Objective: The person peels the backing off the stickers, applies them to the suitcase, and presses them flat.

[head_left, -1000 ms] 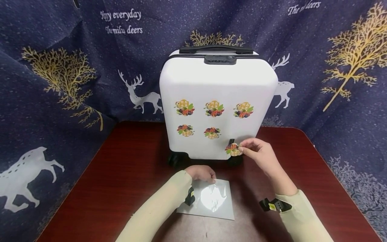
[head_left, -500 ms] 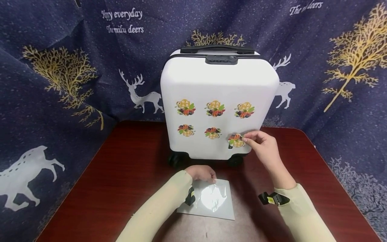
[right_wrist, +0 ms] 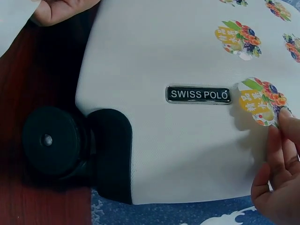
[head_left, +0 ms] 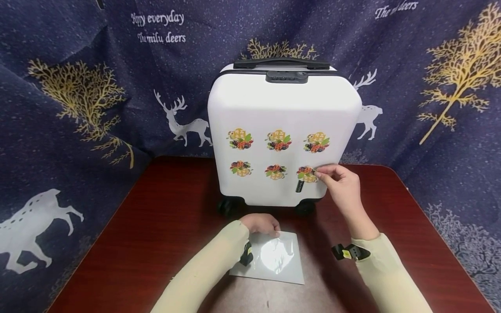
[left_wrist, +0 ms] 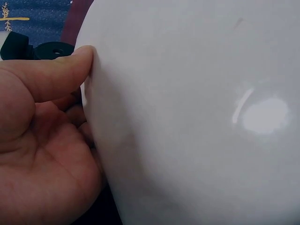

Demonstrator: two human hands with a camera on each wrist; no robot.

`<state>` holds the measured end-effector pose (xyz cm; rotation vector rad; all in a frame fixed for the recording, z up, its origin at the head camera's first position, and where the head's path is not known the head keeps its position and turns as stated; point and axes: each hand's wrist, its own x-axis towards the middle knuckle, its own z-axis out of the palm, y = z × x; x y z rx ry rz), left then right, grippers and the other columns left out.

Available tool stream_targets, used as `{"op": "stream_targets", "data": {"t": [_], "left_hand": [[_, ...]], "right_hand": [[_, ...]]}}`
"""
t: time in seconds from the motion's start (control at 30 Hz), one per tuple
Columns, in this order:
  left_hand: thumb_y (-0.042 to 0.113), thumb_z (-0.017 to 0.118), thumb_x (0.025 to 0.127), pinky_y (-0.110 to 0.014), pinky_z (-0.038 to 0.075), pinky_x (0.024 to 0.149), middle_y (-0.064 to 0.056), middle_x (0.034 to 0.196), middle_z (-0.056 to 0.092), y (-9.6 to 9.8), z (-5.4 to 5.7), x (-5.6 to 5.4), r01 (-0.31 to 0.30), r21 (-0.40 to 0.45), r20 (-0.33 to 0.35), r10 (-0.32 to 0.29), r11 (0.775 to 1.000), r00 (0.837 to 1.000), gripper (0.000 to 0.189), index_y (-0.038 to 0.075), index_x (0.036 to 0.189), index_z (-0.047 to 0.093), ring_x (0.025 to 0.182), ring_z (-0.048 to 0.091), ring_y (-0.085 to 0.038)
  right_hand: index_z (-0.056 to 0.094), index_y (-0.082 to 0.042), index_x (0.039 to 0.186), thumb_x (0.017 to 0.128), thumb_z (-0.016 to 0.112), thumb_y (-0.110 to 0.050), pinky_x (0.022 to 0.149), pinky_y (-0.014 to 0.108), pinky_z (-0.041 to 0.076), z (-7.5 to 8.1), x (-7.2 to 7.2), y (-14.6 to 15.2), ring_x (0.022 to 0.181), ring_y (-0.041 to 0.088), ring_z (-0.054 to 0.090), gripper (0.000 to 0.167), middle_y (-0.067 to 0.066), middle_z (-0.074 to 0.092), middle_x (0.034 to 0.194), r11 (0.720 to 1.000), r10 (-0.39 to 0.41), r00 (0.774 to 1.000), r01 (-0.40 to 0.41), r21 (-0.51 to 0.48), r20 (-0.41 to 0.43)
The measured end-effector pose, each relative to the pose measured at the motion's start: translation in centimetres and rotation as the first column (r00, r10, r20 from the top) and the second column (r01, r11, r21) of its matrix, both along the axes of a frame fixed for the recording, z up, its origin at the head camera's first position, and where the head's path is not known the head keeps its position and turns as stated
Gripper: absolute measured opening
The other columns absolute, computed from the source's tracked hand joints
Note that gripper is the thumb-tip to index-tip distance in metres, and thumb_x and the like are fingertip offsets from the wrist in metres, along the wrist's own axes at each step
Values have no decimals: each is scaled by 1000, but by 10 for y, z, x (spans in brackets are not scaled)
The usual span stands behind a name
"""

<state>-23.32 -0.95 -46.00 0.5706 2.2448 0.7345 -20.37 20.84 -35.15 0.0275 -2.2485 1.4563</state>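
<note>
My right hand (head_left: 341, 184) pinches the right edge of a fruit sticker (head_left: 307, 174) between thumb and fingers, at the lower right of the white suitcase (head_left: 282, 102). In the right wrist view, that sticker (right_wrist: 257, 101) is just beside the SWISS POLO badge (right_wrist: 198, 94) and casts a shadow on the shell; whether it touches the shell I cannot tell. The left hand (head_left: 261, 224) holds a glossy white sheet (head_left: 287, 261) by its far edge, thumb on top, as the left wrist view shows the sheet (left_wrist: 187, 93) between thumb and fingers. Other fruit stickers (head_left: 278, 141) are on the suitcase front in two rows.
The suitcase stands upright on black wheels (head_left: 230, 205) on a dark red table (head_left: 156, 217). Behind it hangs a blue cloth (head_left: 188, 65) printed with deer and trees. A black handle (head_left: 281, 64) and combination lock (head_left: 286, 77) top the suitcase.
My right hand has raised the sticker from the suitcase's bottom edge to the level of the lower row, uncovering the badge beneath. The left hand and sheet have stayed in place.
</note>
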Motion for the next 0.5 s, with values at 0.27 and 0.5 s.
{"op": "stream_targets", "data": {"t": [0.27,0.5], "left_hand": [[15,66,98,-28,38,72,1,85,58,-1,0,1,2,-2,-5,-2,1000,1000,10,9,90,71,81,50,-15],[17,66,98,-29,41,74,2,87,60,0,0,0,5,-18,-10,-5,1000,1000,10,11,91,71,83,52,-14]], "right_hand": [[79,2,98,88,77,-5,64,7,43,-13,-5,-3,69,-15,57,12,-42,61,73,998,-58,990,58,-11,-125],[81,0,93,86,78,-2,64,5,43,-21,-6,-8,70,-14,56,7,-38,63,78,994,-109,969,102,-43,-222]]}}
